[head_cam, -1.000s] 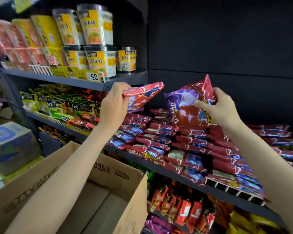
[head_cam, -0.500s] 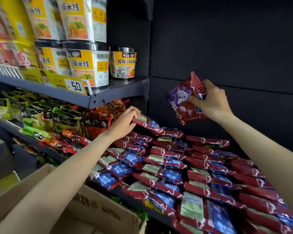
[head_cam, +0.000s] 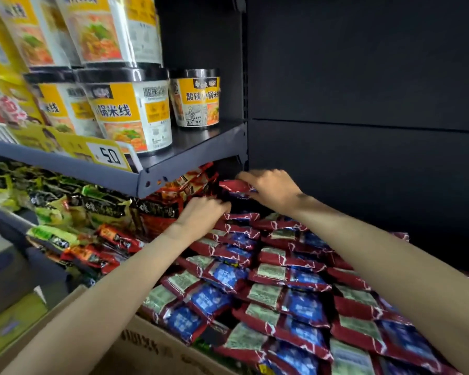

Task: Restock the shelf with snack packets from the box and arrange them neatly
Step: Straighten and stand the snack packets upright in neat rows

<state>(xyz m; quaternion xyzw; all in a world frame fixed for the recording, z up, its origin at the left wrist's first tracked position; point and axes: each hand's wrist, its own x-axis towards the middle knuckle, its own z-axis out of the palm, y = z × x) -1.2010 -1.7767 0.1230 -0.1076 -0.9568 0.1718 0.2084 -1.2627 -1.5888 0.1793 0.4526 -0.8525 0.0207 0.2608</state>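
Note:
Rows of red and blue snack packets lie overlapped on the shelf, filling the lower right. At the back left corner of these rows my right hand holds a red packet from above, against the dark back panel. Just below and left of it, my left hand has its fingers curled down into the back of the pile, touching the rearmost packets; what they hold is hidden. The cardboard box shows at the bottom left under my left forearm.
A dark upper shelf overhangs just above and left of my hands, carrying yellow noodle cups and a "50" price tag. Green, black and red noodle packets fill the shelf to the left. A black back panel rises behind.
My right hand has come down from mid-air with its packet to the back left corner of the rows. My left hand moved further back. The view has moved closer.

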